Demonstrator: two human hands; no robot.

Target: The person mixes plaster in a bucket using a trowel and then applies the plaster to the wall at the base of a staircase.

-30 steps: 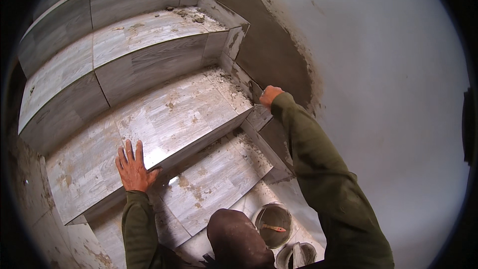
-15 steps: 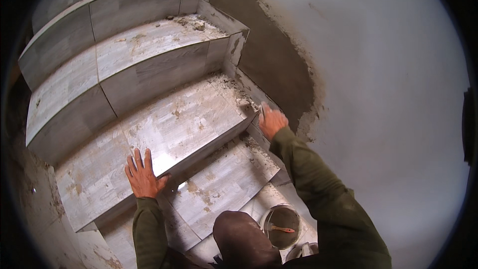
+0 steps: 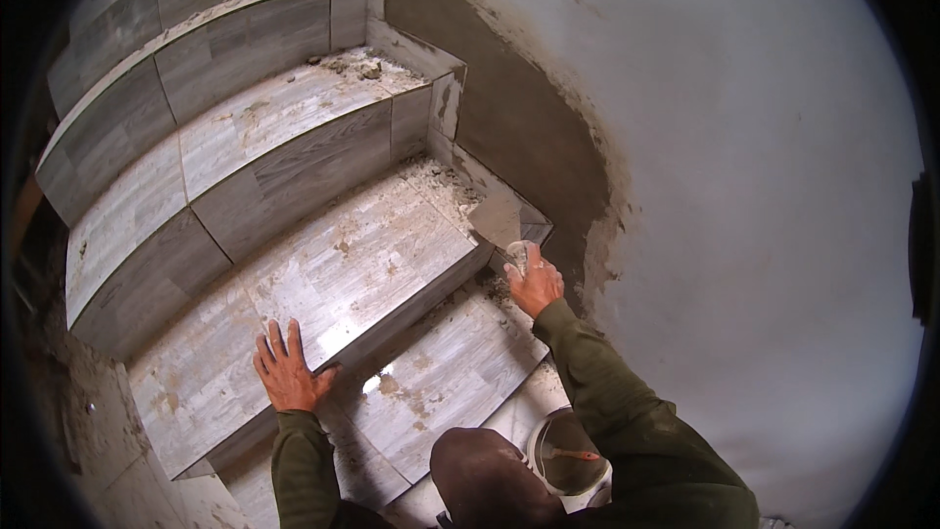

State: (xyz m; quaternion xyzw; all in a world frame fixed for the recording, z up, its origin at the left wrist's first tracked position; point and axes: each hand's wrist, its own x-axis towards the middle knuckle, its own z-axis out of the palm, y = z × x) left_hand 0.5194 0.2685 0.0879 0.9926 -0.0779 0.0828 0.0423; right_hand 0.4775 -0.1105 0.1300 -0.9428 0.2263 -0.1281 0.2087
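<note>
My right hand (image 3: pixel 536 281) grips a trowel (image 3: pixel 497 219), its flat blade over the mortar-littered right end of a wood-look tiled step (image 3: pixel 354 243), beside the narrow skirting tiles (image 3: pixel 441 108) and a band of dark mortar (image 3: pixel 524 147) on the wall. My left hand (image 3: pixel 292 374) lies open on the same step near its front edge, fingers spread and thumb out to the side.
More tiled steps rise behind, with rubble (image 3: pixel 367 70) on their right ends. A pale plastered wall (image 3: pixel 744 186) fills the right side. A bucket (image 3: pixel 573 475) with a red-handled brush (image 3: pixel 586 455) stands below my right arm. My brown-clothed knee (image 3: pixel 480 470) is at the bottom.
My right hand has moved down along the step's end, and the trowel blade now shows clearly. My left hand stays spread on the step; it sits lower and further right in the shifted view.
</note>
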